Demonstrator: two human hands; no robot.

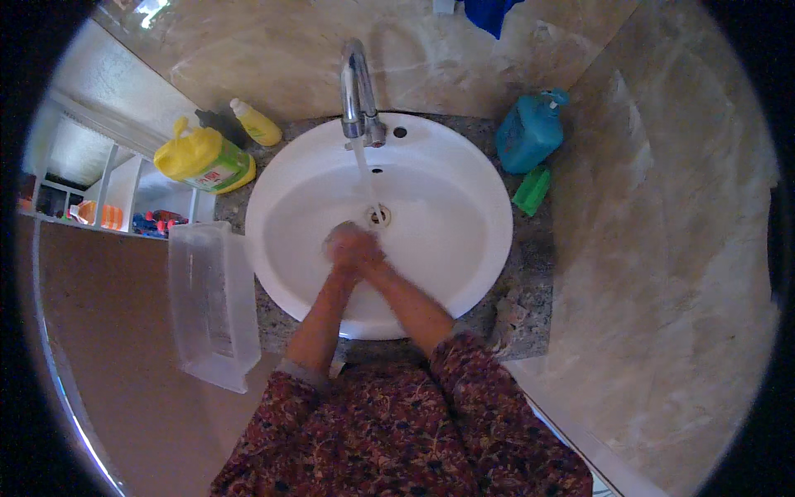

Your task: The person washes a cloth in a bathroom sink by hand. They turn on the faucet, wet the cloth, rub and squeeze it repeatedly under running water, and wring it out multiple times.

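Note:
My left hand [343, 248] and my right hand [367, 248] are pressed together low over the basin of a white oval sink [435, 236], left of and below the drain [378, 215]. Both are blurred, and their fingers overlap, so I cannot tell whether anything lies between them. A stream of water [366, 168] runs from the chrome faucet [352, 93] down to the drain, just beyond my hands.
A clear plastic bin [214, 304] lies left of the sink. Behind it stand a yellow jug [205, 158] and a small yellow bottle [256, 123]. On the right are a teal pump bottle [530, 133], a green object [531, 190] and a greyish crumpled thing [509, 320].

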